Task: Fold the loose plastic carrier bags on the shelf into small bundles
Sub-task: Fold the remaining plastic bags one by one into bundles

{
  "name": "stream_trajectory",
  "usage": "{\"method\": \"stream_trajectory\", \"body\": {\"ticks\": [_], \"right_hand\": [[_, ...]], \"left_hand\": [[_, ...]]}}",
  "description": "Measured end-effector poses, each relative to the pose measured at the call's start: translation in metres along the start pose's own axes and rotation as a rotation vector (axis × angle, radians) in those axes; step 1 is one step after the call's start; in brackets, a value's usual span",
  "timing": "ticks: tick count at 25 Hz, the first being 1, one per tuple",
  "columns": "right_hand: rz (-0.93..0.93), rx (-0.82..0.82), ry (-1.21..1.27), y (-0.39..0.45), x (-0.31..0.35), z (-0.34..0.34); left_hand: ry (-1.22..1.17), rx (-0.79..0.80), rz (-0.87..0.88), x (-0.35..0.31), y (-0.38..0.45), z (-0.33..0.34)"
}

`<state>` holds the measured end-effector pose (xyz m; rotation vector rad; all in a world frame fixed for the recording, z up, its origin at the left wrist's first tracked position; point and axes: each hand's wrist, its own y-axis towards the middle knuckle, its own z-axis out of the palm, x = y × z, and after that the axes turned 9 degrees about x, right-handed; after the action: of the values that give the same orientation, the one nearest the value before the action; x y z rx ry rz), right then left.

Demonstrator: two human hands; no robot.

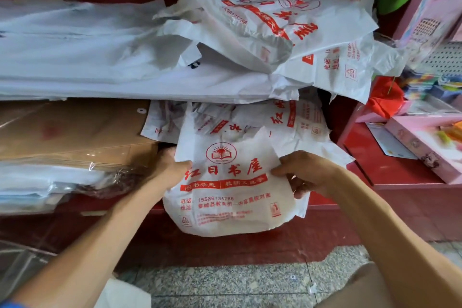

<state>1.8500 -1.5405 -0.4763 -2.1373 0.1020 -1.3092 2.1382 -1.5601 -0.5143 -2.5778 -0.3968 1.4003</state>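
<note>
A white plastic carrier bag [231, 197] with red print hangs over the front edge of the red lower shelf [322, 201]. My left hand [170, 166] pinches its left edge, thumb on the printed face. My right hand [306, 170] grips its right edge, fingers curled behind the plastic. More loose printed bags [252, 120] lie crumpled on the lower shelf behind it. A bigger heap of the same bags [282, 30] spills over the upper shelf at the right.
Flat stacks of white plastic sheets [82, 55] fill the upper shelf's left. Brown cardboard [70, 130] and clear-wrapped packs [50, 182] lie at lower left. A red counter [390, 165] with pink boxes [425, 142] stands at the right. Speckled floor [237, 285] is below.
</note>
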Motion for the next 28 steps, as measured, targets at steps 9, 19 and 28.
{"method": "stream_trajectory", "body": {"ticks": [9,19,28], "right_hand": [[0.128,0.039,-0.105,-0.003,0.000,-0.001],[-0.115,-0.117,0.056,0.024,0.006,0.004],[-0.482,-0.365,0.570,0.059,0.018,-0.003]], "left_hand": [[0.675,-0.194,0.617,-0.002,-0.027,0.009],[0.735,0.218,0.629,0.001,-0.042,0.032],[0.731,0.252,0.626,-0.002,-0.049,0.028]]}}
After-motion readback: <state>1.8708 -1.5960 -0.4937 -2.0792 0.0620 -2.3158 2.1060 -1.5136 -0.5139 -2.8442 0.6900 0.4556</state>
